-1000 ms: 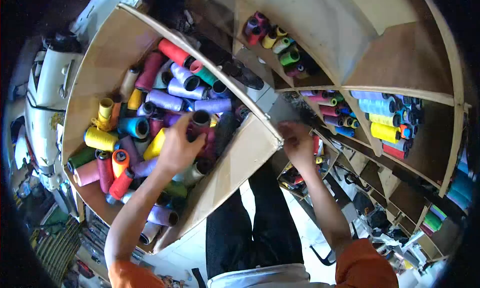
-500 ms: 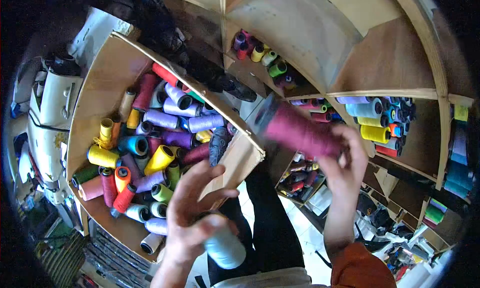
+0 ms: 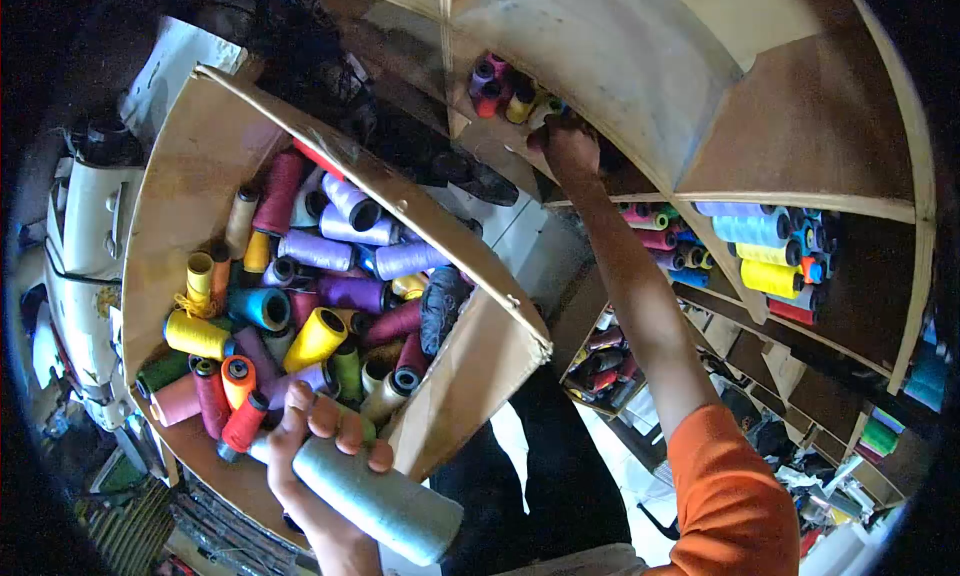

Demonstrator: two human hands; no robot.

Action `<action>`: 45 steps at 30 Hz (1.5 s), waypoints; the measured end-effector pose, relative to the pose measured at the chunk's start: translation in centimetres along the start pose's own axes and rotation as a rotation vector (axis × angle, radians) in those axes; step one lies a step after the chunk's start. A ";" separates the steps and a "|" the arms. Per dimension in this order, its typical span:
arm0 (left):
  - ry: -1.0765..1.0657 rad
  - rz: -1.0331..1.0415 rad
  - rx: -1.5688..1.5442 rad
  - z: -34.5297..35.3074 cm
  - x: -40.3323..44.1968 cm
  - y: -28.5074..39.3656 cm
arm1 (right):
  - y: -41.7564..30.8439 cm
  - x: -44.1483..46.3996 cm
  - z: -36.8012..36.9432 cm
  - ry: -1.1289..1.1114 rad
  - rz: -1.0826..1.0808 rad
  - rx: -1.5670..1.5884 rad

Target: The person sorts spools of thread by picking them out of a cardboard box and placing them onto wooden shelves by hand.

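Note:
My left hand (image 3: 320,456) is wrapped around a pale grey-blue thread spool (image 3: 385,501), held tilted over the near edge of the cardboard box (image 3: 455,376). Spools in many colours lie jumbled in the box, among them a yellow spool (image 3: 316,339), a red spool (image 3: 245,423) and a purple spool (image 3: 352,294). Reaching far forward, my right hand (image 3: 570,148) is at a shelf compartment beside a cream spool (image 3: 545,111) and a yellow spool (image 3: 520,106). Its fingers look curled, and what they hold, if anything, is hidden.
A wooden shelf unit (image 3: 800,194) curves along the right, with stacked light blue spools (image 3: 750,226) in one compartment. Below stands a smaller box of spools (image 3: 605,361). A white machine (image 3: 85,276) is at the left, and a dark shoe (image 3: 485,181) shows beyond the box.
My right hand, which held a maroon spool, has moved forward to the shelf, and that spool is no longer seen in it. My left hand has turned its grey-blue spool and shifted left.

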State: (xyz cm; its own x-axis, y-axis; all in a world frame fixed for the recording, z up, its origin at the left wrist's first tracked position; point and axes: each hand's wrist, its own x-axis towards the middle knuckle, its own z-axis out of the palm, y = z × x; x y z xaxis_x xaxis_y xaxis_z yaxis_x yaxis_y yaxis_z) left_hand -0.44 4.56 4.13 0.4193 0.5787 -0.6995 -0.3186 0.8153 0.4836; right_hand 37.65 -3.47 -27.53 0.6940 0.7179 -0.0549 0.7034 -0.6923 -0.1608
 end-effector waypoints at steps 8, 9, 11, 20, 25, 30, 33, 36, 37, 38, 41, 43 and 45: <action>0.038 0.024 -0.111 0.2 0.4 0.5 | 3.4 2.7 8.0 0.409 -0.075 -0.343; 0.035 0.042 -0.089 0.5 0.4 0.8 | 3.2 2.5 7.6 0.383 -0.078 -0.334; 0.022 0.087 -0.035 0.8 0.5 1.2 | 2.4 0.7 6.1 0.327 -0.079 -0.315; -0.127 0.333 0.235 6.0 2.5 3.6 | -6.0 -6.4 -10.9 -0.100 0.154 0.780; -0.262 0.383 0.101 9.9 5.2 2.8 | -12.7 -14.6 -26.1 -0.310 -0.185 1.795; -0.470 0.264 0.035 13.2 6.4 -0.3 | -12.9 -13.8 -28.3 0.170 -0.188 1.590; -0.340 0.314 0.097 12.0 6.9 -0.6 | -11.4 -13.3 -27.8 0.357 -0.157 1.333; -0.262 0.839 0.666 7.0 7.5 2.1 | -9.2 -12.2 -26.4 0.525 -0.086 0.861; -0.251 0.987 0.764 5.1 7.8 3.2 | -8.9 -12.0 -25.7 0.486 -0.058 0.716; -0.223 0.930 0.659 2.7 7.6 4.4 | -8.7 -11.4 -24.5 0.438 -0.062 0.624; 0.001 0.847 0.795 -0.7 6.7 6.0 | -8.9 -9.6 -20.3 0.275 -0.035 0.501; 0.011 0.799 0.753 -2.3 6.4 5.4 | -8.3 -7.9 -16.2 0.288 -0.063 0.536; 0.049 0.726 0.623 -1.6 6.4 4.6 | -7.8 -7.0 -15.0 0.240 0.034 0.636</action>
State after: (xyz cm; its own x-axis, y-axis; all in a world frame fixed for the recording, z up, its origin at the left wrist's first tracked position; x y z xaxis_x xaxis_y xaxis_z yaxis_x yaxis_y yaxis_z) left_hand -0.58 11.95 1.01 0.2570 0.9571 -0.1336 0.0285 0.1307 0.9910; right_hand 29.59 -4.21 -11.08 0.7804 0.6098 0.1381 0.5044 -0.4835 -0.7154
